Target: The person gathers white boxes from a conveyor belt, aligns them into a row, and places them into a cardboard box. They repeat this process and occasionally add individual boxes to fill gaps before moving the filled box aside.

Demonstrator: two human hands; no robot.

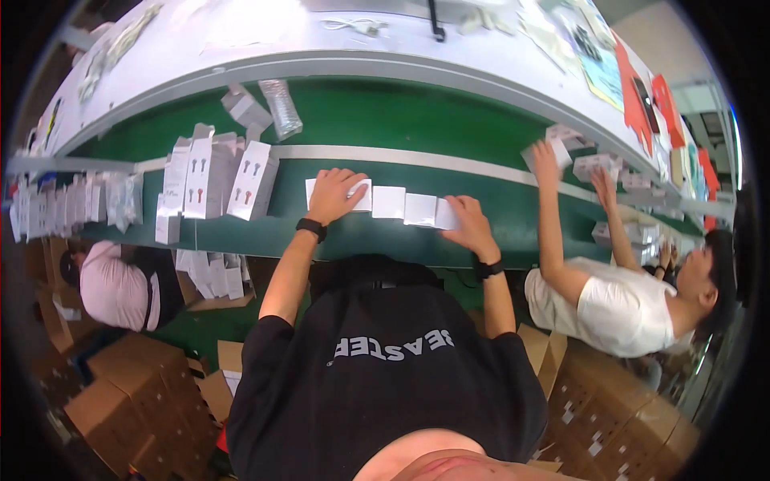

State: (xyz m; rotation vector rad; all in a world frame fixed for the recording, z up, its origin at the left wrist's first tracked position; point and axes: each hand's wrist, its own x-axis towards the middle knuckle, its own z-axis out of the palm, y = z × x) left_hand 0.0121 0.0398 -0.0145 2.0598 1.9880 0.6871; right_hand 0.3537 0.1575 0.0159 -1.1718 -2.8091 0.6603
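Note:
In front of me a row of small white boxes [389,202] lies on the green workbench [361,244]. My left hand [337,195] is closed over the left end of the row, its thumb toward the middle and a white edge showing on either side. At the right end my right hand [471,225] grips the last white box [446,214], thumb and fingers around it. Both wrists wear black bands. Left of my left hand stand several taller white boxes [251,180] printed with small pictures of devices.
A clear bubble-wrap pouch [281,110] lies farther back beside a tilted white box [246,108]. A raised white shelf [265,28] spans the far side. On the right a co-worker [622,305] handles a white box [548,156]. Brown cartons [132,393] stand on the floor.

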